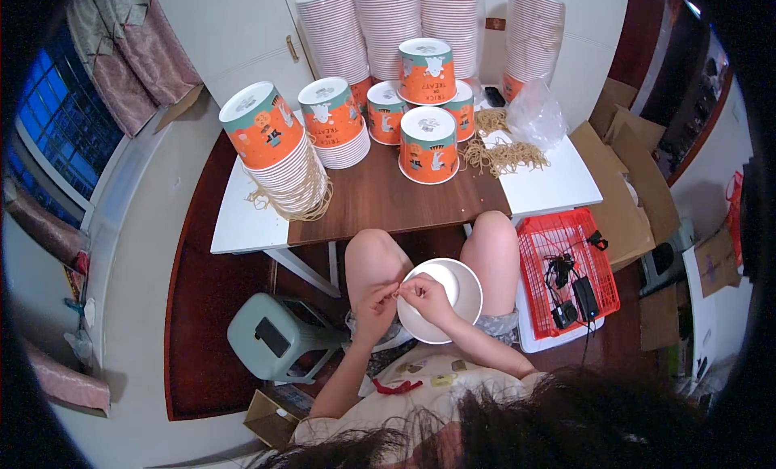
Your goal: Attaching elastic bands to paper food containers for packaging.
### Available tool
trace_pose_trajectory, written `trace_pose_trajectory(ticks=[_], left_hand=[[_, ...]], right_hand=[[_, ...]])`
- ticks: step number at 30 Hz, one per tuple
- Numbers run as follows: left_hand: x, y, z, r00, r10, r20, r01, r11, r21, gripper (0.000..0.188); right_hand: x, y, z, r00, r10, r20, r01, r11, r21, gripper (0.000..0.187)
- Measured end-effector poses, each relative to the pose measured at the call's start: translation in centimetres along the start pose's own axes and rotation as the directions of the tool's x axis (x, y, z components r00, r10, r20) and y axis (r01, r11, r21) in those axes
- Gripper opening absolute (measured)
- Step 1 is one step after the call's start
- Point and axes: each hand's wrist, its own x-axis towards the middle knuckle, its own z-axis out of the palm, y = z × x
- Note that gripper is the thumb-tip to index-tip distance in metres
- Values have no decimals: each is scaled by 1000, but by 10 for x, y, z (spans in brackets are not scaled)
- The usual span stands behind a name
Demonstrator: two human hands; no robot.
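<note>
A paper bucket (464,307), white inside, rests in my lap between my knees with its mouth facing up. My left hand (376,309) is at the outer left side of its rim, thumb and fingers pinched. From across the opening, my right hand (427,297) reaches to the same spot, its fingertips also closed and nearly meeting the left ones. What the fingertips hold is too small to make out. On the table, thin tan cords (505,155) lie in a heap, and more cords (311,198) drape over a leaning bucket stack (263,129).
Upside-down orange and green buckets (428,149) stand on the brown and white table (364,198). Tall bucket stacks (388,24) rise behind. A red basket (533,251) with black electronics is at right, near cardboard boxes (634,202). A stool (283,315) carrying a phone (272,336) is at left.
</note>
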Motion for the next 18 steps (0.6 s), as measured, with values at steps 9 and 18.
trace_pose_trajectory(ticks=[9,18], left_hand=[[0,11,-1,993,-114,-17,113,992,-48,20],[2,5,0,985,-167,-48,167,986,1,12]], right_hand=[[0,-1,0,999,-24,-33,23,1000,-20,7],[-1,-5,-5,999,-44,11,45,995,-93,8]])
